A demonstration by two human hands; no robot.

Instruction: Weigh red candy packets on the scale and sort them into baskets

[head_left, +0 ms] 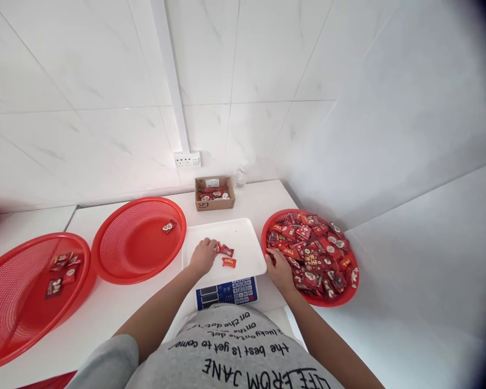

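My left hand (pixel 203 256) is over the white tray (pixel 247 237) of a scale, its fingers closed at a small red candy packet (pixel 217 247) that they partly cover. Two more red packets, one dark red (pixel 227 250) and one bright red (pixel 229 262), lie just right of these fingers. My right hand (pixel 279 271) is at the left rim of a red basket (pixel 269 229) heaped with wrapped packets (pixel 311 256). Its fingers are curled inward, and what they hold, if anything, is hidden. Below the tray shows the scale's blue keypad panel (pixel 227 292).
Left of the tray stands a red mesh basket (pixel 125 232) with one packet (pixel 169 227) inside. Farther left, another red basket (pixel 8 292) holds several packets (pixel 62 270). Behind the tray are a cardboard box (pixel 214 204) of packets and a clear plastic item (pixel 240 177) by the wall.
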